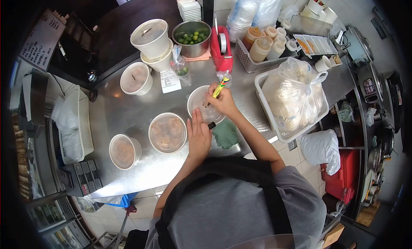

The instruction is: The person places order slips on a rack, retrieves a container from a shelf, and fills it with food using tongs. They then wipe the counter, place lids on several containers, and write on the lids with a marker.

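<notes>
Nearest the body, the left hand (pixel 199 135) lies flat on the steel counter (pixel 128 116), fingers straight and together, their tips against the near rim of a clear-lidded tub (pixel 198 98). A small dark piece (pixel 211 125) shows at the hand's edge; whether it is gripped cannot be told. Just right of it lies a green cloth (pixel 226 134). The tub sits mid-counter, and over its far side the right hand (pixel 223 103) is curled tight around a yellow marker (pixel 220 87), tip down on the lid. To the left stand two more covered tubs (pixel 168 132) (pixel 123 151). Farther back are a red tape dispenser (pixel 222 49) and a metal bowl of limes (pixel 191 37).
</notes>
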`<move>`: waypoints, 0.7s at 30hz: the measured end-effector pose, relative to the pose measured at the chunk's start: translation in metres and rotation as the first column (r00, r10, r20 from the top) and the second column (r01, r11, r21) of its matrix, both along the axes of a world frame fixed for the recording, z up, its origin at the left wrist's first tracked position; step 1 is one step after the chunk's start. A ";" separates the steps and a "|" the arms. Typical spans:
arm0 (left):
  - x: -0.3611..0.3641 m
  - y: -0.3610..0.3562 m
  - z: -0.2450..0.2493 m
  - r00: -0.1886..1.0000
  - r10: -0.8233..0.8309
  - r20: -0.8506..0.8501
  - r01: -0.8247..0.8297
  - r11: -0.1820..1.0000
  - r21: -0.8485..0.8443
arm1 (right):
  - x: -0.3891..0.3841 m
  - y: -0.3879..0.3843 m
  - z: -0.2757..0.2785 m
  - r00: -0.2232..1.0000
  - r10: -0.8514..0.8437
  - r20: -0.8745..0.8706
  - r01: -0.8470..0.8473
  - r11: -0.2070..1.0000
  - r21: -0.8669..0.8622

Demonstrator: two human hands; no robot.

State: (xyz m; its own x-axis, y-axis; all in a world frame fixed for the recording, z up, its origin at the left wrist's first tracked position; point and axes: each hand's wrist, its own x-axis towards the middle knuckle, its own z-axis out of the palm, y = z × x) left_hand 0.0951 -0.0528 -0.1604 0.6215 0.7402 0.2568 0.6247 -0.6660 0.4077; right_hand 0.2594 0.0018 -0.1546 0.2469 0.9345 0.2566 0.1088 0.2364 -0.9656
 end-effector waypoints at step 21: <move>-0.001 -0.001 0.004 1.000 0.002 -0.020 -0.003 1.000 -0.011 | 0.002 0.004 -0.006 0.990 -0.134 0.047 0.132 0.990 0.051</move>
